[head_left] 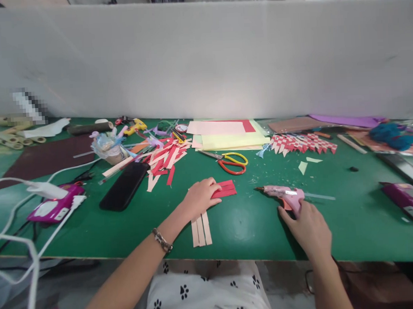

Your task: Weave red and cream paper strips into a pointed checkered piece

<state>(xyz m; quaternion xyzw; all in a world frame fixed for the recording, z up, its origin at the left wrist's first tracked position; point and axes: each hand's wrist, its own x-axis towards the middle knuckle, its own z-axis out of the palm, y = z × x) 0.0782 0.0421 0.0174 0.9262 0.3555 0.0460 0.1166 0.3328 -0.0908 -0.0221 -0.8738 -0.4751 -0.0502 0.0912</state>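
Observation:
My left hand (200, 196) presses down on woven paper strips, red strips (226, 189) sticking out to the right and pale pink strips (201, 230) hanging toward the table's near edge. My right hand (309, 226) grips the handle of a pink hot glue gun (285, 194) that lies on the green table (237, 222), its nozzle pointing left toward the red strips. A bracelet sits on my left wrist.
Scissors with yellow and red handles (232, 163) lie behind the strips. A black phone (124, 186), a heap of cut red and pink strips (165, 160), coloured paper sheets (228, 134), a red-white woven band (301, 143), purple devices (55, 205) and white cables surround the work spot.

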